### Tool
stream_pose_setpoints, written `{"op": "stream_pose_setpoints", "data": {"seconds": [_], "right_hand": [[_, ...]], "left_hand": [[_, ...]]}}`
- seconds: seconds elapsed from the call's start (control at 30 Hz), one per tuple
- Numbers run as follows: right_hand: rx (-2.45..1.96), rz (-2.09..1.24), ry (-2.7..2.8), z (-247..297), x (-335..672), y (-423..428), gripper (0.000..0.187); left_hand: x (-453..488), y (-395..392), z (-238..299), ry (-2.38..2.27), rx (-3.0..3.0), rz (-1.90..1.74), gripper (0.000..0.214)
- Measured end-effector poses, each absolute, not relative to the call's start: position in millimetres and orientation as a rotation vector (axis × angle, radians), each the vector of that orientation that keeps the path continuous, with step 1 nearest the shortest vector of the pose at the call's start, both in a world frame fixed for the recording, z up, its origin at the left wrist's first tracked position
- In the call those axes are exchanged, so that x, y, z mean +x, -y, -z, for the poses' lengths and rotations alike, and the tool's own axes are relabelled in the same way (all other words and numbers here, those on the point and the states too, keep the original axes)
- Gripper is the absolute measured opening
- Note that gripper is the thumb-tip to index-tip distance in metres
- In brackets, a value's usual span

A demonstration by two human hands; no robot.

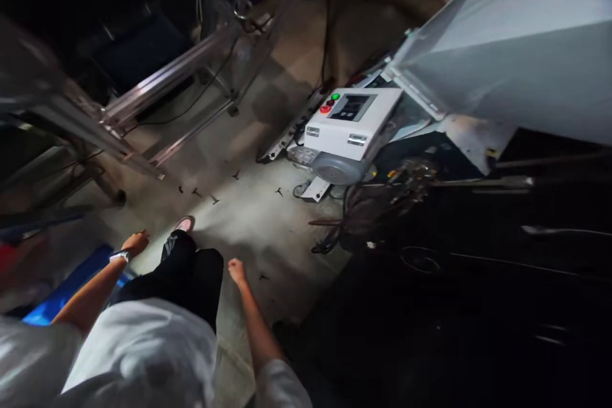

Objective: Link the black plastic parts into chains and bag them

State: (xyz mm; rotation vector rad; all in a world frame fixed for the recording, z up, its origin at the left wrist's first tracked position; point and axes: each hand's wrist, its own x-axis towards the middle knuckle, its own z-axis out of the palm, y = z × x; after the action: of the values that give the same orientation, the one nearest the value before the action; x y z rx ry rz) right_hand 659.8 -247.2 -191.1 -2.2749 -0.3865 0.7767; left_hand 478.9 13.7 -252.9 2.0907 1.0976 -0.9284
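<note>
I look down along my own body at a concrete floor (248, 217). My left hand (135, 243) hangs at my side with a watch on its wrist; its fingers look curled and nothing shows in them. My right hand (236, 269) hangs on the other side of my dark trousers (191, 274), small in view, fingers drawn together with nothing seen in them. One pink shoe (183, 224) points forward. Neither hand touches anything.
A white control box (351, 124) with a red button, a green button and a dark screen stands ahead on the right, with tangled cables (368, 210) beside it. A metal frame (157, 95) slants at the left. Small dark screws lie scattered on the floor. A blue object (67, 290) lies at the lower left.
</note>
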Motion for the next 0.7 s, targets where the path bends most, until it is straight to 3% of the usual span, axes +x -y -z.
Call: {"op": "stream_pose_setpoints", "data": {"seconds": [0.27,0.4,0.53,0.7], "right_hand": [[-2.522,-1.006,0.582,573,790,197,0.033],[-2.558,-1.057,0.700,720,800,178,0.031],[-2.506,-1.087,0.762,783,807,190,0.030],[-2.483,-1.041,0.664,780,880,209,0.032]], "left_hand": [[662,24,577,-0.558,2.445,0.749,0.034],[701,28,720,-0.363,2.512,0.668,0.033],[704,14,781,-0.376,2.520,0.704,0.032],[677,-5,763,-0.797,2.520,0.751,0.033]]}}
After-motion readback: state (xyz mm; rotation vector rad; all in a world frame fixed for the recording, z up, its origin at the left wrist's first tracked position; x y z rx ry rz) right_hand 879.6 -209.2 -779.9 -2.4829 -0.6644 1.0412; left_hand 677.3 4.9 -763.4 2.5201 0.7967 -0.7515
